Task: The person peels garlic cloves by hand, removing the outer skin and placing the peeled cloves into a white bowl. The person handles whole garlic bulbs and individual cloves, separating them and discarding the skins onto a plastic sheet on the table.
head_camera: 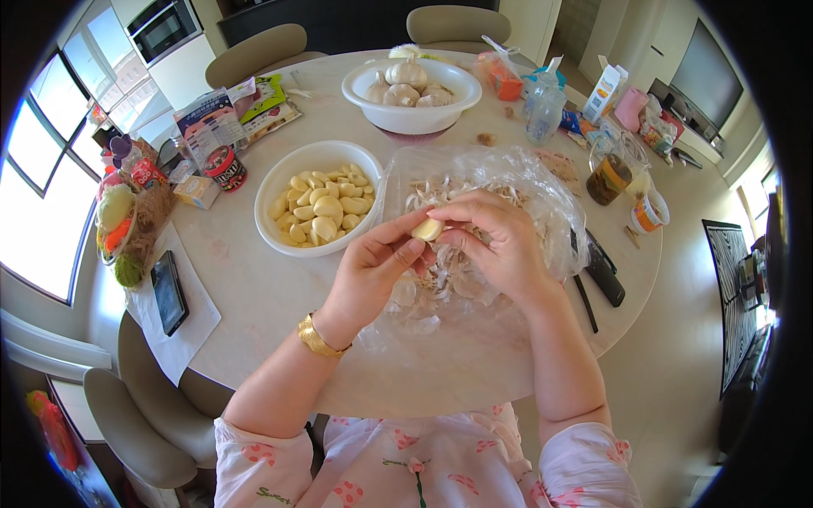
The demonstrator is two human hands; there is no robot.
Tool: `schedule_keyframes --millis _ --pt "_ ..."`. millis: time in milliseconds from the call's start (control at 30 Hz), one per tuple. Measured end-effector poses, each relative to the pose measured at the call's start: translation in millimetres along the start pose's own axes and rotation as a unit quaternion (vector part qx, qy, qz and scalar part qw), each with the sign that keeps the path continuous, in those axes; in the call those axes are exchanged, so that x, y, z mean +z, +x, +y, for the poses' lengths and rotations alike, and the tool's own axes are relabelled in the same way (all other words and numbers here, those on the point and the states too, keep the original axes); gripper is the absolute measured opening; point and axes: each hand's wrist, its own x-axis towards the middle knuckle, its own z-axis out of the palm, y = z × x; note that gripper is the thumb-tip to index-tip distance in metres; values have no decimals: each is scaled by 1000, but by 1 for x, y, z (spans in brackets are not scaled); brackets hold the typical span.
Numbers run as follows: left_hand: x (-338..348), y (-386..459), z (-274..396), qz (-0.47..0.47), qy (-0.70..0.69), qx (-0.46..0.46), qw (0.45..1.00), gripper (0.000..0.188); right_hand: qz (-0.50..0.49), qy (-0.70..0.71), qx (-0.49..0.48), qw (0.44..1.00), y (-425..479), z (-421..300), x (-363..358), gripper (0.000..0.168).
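A pale garlic clove is pinched between the fingers of my left hand and the fingertips of my right hand. Both hands hover over a clear plastic bag spread on the table, with loose garlic skins heaped on it. Left of the bag stands a white bowl of peeled garlic cloves. Behind the bag, whole garlic bulbs with their skins on fill a second white bowl.
A phone lies on white paper at the table's left. Snack packets and a red-and-black tub stand beyond it. On the right are a remote control, a dark jar and a clear plastic bottle.
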Motion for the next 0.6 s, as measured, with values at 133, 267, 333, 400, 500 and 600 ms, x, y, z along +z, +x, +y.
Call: schedule_keyframes --millis 133,267,333,400,500,600 --pt "0 1 0 4 4 4 1000 43 6 12 -4 1000 1 0 1 34" --pt "0 1 1 2 8 6 1000 42 2 10 0 1000 1 -1 0 33" --pt "0 1 2 1 8 5 1000 42 2 5 3 1000 1 -2 0 32" --pt "0 1 2 0 7 2 1000 42 -1 -5 -2 1000 1 -3 -1 32" --pt "0 1 1 0 -19 5 1000 40 -2 -9 -4 1000 2 -4 -1 31" --pt "-2 2 1 1 -33 -5 999 40 0 -12 -4 1000 2 -6 -2 31"
